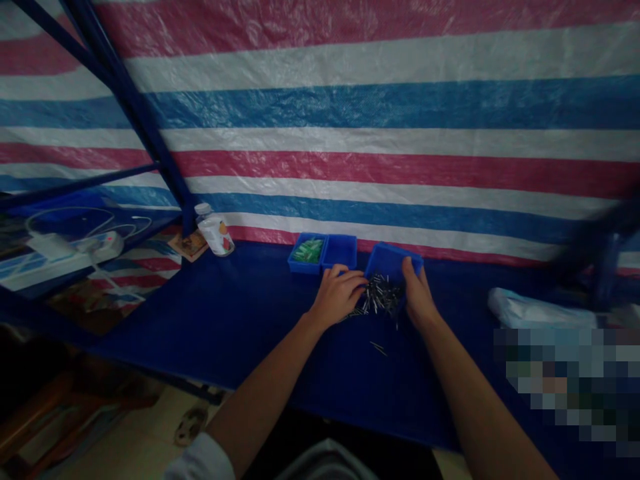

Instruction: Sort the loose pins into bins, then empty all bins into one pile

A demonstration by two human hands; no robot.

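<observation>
My right hand (pixel 419 297) grips the right side of a blue plastic bin (pixel 393 260), thumb on its rim. The bin is tilted towards me. A pile of thin, dark metal pins or nails (pixel 380 297) lies at its mouth, partly inside and partly on the table; their exact kind is too small to tell. At the left edge of the pile is my left hand (pixel 339 293), its fingers bent but apart, with the tips close to the bin's lower left corner. Two loose pins (pixel 379 348) lie nearer to me.
Behind my left hand stand a blue bin of green pieces (pixel 308 251) and another blue bin (pixel 341 251). A bottle (pixel 216 232) is at the back left of the blue table (pixel 215 313). White power strips (pixel 75 253) lie far left, a plastic package (pixel 540 310) right.
</observation>
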